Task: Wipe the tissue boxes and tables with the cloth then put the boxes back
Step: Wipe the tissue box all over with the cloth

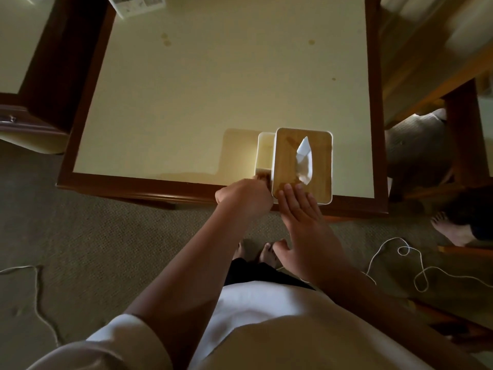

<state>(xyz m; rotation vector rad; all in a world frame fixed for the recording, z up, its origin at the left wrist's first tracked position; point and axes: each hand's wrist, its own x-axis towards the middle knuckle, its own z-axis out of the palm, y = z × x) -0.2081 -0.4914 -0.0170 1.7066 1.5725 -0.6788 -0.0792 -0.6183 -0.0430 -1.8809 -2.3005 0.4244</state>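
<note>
— At the near edge of the table [213,89], toward its right corner, where does your tissue box sit?

— The tissue box [288,156] stands right on the dark wood border. Its near end is level with the rim or a little past it; from above I cannot tell which. A tissue [304,153] sticks up through the slot in the wooden lid.

— And your hands?

— Your right hand [301,209] lies flat with the fingers straight, and the fingertips [287,187] press the near end of the lid. Your left hand [244,196] is clenched against the box's left side, round a small brownish wad that I take for the cloth [262,178]. Little of it shows.

— What could go wrong from here?

— You seem to be rubbing sideways at a light box perched on the rim. If your right hand eases off, a push from the left may slide the box rightward or tip it off toward the carpet. Pressing only the near end could also rock the far end up. The cloth may snag the open side pocket [265,150], or brush the tissue and drag it out. The stains [165,40] far up the table look unwiped, so don't count this table as done yet.
</note>
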